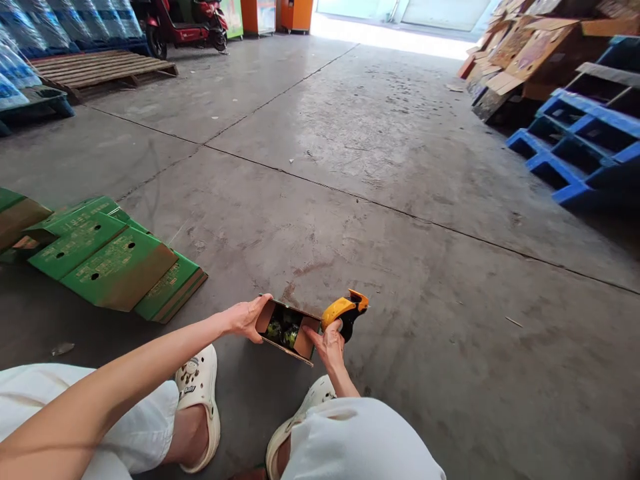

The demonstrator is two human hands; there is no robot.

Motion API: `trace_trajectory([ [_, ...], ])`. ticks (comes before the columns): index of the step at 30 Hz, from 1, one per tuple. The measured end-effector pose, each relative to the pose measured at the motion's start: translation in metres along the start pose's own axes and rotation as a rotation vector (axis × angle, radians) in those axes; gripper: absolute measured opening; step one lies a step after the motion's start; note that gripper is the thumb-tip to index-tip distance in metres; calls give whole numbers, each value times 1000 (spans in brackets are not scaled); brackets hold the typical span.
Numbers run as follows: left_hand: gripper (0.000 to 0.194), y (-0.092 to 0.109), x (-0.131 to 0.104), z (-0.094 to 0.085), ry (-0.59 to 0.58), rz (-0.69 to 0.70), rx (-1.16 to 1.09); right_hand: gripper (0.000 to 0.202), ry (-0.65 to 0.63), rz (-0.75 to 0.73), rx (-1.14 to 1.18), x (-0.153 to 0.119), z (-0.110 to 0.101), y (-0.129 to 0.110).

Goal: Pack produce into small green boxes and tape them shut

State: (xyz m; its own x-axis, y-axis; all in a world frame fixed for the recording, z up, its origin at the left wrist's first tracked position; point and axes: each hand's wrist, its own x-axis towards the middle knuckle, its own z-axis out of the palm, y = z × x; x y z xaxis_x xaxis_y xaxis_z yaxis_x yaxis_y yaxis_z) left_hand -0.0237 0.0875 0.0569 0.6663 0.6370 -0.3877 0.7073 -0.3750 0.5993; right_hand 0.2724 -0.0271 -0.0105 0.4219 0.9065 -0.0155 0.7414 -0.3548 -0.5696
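Observation:
A small open cardboard box (306, 342) stands between my hands, just beyond my shoes, with dark green items in clear wrap (283, 333) inside. My left hand (249, 319) grips the box's left end, thumb and fingers on either side of its edge. At the right end, my right hand (330, 343) holds a yellow and black tape dispenser (345, 313), while its thumb touches the inner flap on that side. The palm side of the right hand is partly hidden.
Flattened green cartons (117, 260) lie at the left. Blue pallets (580, 147) and piled cardboard (535, 57) stand at the right. A wooden pallet (100, 68), wrapped bottles and a red scooter (185, 27) are at the back left.

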Motion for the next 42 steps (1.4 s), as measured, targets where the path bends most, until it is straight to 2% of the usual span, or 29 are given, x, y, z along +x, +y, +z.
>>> trace_trajectory([
  [5,89,7,-13,3,-23,-70,143,51,-8,36,77,-2,-2,-2],
  [8,84,11,-8,-5,-17,-87,178,50,-3,73,139,2,-2,-3],
  [11,76,12,-2,-13,10,-43,229,48,-19,156,187,5,-7,-4],
  [15,74,4,3,-15,84,39,257,44,24,236,181,3,-24,-4],
  [17,73,-2,7,-12,80,57,210,45,51,226,154,0,-36,-4],
  [21,59,-8,22,-8,12,38,118,50,70,52,97,-7,-56,-16],
  [23,51,-7,28,-5,15,36,105,48,79,-147,48,-11,-60,-28],
  [25,43,-6,29,-1,56,59,107,39,50,-414,-33,-13,-59,-40],
  [27,33,-6,28,4,108,76,104,30,-39,-626,-141,-15,-53,-48],
  [28,30,-6,26,7,128,77,101,28,-92,-687,-198,-15,-49,-51],
  [30,24,-7,22,11,150,68,101,30,-172,-717,-307,-13,-41,-54],
  [32,22,-7,20,14,153,53,116,33,-195,-663,-370,-10,-34,-56],
  [34,33,-3,21,18,143,50,153,37,-187,-592,-389,-6,-31,-58],
  [36,70,4,24,26,114,76,212,36,-192,-551,-386,-4,-31,-61],
  [38,115,14,31,39,80,111,259,34,-208,-532,-383,-4,-33,-65],
  [39,132,20,35,47,73,111,270,34,-218,-528,-384,-4,-34,-66],
  [40,142,24,39,55,76,101,273,35,-226,-528,-387,-5,-35,-67],
  [42,149,31,45,69,96,68,270,37,-230,-529,-395,-7,-34,-68],
])
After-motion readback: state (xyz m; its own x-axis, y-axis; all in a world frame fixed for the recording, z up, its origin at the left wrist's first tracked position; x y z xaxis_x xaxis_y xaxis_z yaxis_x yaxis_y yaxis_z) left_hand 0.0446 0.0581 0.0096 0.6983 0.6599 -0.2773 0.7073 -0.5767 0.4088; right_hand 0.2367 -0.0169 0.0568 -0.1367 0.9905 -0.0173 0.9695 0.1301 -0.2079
